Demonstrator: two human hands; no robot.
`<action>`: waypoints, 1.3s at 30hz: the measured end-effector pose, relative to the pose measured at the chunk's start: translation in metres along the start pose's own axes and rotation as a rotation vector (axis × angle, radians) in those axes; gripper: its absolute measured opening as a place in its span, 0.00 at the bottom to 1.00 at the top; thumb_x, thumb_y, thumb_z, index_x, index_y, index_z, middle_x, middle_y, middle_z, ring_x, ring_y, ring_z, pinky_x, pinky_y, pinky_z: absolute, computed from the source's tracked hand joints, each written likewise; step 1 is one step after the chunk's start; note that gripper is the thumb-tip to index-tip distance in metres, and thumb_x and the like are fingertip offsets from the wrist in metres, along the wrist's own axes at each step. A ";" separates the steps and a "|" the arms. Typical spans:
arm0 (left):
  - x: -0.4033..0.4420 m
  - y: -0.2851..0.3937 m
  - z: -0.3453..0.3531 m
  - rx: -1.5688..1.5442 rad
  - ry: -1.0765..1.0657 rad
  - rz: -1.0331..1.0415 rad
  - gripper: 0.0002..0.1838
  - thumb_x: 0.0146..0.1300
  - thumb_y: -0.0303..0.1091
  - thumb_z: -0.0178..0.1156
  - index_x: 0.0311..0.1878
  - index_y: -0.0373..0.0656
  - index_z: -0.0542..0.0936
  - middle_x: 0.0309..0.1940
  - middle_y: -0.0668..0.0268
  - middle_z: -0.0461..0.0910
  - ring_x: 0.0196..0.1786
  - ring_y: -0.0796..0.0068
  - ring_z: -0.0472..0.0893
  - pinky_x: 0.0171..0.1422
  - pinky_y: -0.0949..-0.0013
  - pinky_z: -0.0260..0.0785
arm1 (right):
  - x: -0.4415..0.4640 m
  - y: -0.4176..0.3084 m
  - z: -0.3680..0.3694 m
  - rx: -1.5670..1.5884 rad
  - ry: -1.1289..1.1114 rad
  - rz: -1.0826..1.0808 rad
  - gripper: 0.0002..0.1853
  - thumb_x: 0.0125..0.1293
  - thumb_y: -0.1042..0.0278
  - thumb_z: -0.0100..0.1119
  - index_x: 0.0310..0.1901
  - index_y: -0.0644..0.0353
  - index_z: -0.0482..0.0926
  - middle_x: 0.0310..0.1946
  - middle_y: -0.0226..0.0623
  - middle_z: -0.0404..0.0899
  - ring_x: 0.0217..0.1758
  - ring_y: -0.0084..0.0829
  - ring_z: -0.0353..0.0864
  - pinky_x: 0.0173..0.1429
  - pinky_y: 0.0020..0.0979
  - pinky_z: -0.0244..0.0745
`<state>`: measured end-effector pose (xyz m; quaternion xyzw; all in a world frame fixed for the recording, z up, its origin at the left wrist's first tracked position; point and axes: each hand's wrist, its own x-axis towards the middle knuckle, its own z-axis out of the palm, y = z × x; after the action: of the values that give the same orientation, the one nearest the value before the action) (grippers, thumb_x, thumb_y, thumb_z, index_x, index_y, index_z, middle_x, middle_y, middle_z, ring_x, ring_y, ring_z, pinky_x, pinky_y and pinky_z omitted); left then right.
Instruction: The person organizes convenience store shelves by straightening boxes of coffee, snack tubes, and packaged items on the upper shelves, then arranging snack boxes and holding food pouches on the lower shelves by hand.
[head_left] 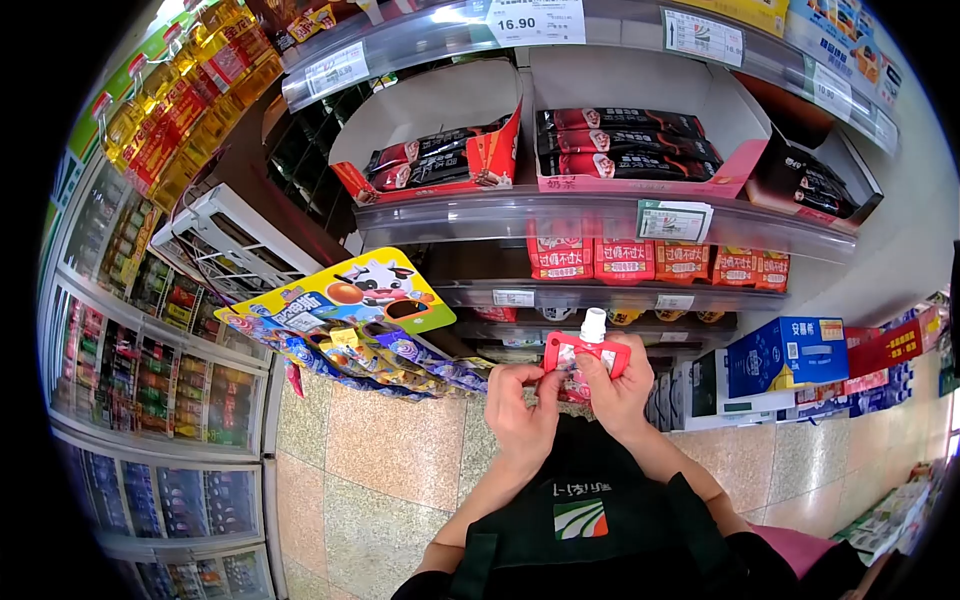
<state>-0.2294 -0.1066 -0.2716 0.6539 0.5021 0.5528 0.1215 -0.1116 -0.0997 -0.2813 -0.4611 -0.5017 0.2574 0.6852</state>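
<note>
My right hand (619, 396) holds a red spouted pouch (556, 351) upright over the shop aisle, the thumb pressed across its front, as my left hand (524, 402) closes its thumb and fingers at the pouch's other side edge. A white screw cap (594, 325) tops the pouch, pointing toward the shelves. Below my wrists hangs a dark green apron (540, 540) bearing a green, white and orange logo. Just beside my left hand, a yellow display card (350, 283) with a cartoon cow stands above rows of bright snack packets (345, 355). Ahead, red-and-white packs (625, 260) line a lower shelf; on the one above, black stick packets (630, 142) lie in open-topped cardboard boxes, and a price label (530, 22) at the top reads 16.90. To the right, a blue carton (787, 356) stands among stacked goods near the tiled floor (390, 440). At far left, bottles of golden oil (185, 105) with red labels stand above glass-fronted cabinets (160, 370) filled with drinks.
</note>
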 end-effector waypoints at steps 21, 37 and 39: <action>0.037 -0.032 -0.008 -0.797 -0.274 -0.539 0.07 0.62 0.27 0.59 0.32 0.40 0.70 0.24 0.75 0.71 0.27 0.89 0.67 0.33 0.83 0.61 | 0.037 0.001 0.027 0.249 -0.159 0.334 0.10 0.63 0.68 0.61 0.34 0.62 0.70 0.26 0.25 0.74 0.29 0.12 0.68 0.33 0.19 0.67; 0.040 -0.073 -0.013 -0.754 -0.244 -0.509 0.30 0.55 0.20 0.62 0.59 0.35 0.59 0.51 0.60 0.71 0.52 0.73 0.74 0.57 0.68 0.69 | 0.077 0.018 0.096 0.087 -0.249 0.256 0.13 0.62 0.70 0.61 0.43 0.65 0.70 0.33 0.33 0.77 0.36 0.19 0.75 0.40 0.23 0.72; 0.033 -0.085 -0.014 -0.739 -0.262 -0.489 0.31 0.56 0.22 0.64 0.60 0.35 0.59 0.51 0.60 0.71 0.52 0.74 0.73 0.57 0.69 0.68 | 0.066 0.028 0.098 0.037 -0.249 0.230 0.14 0.62 0.68 0.61 0.43 0.65 0.69 0.32 0.35 0.77 0.35 0.22 0.76 0.39 0.26 0.72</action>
<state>-0.2897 -0.0468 -0.3071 0.4933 0.3913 0.5626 0.5358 -0.1746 0.0031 -0.2698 -0.4672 -0.5219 0.3984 0.5921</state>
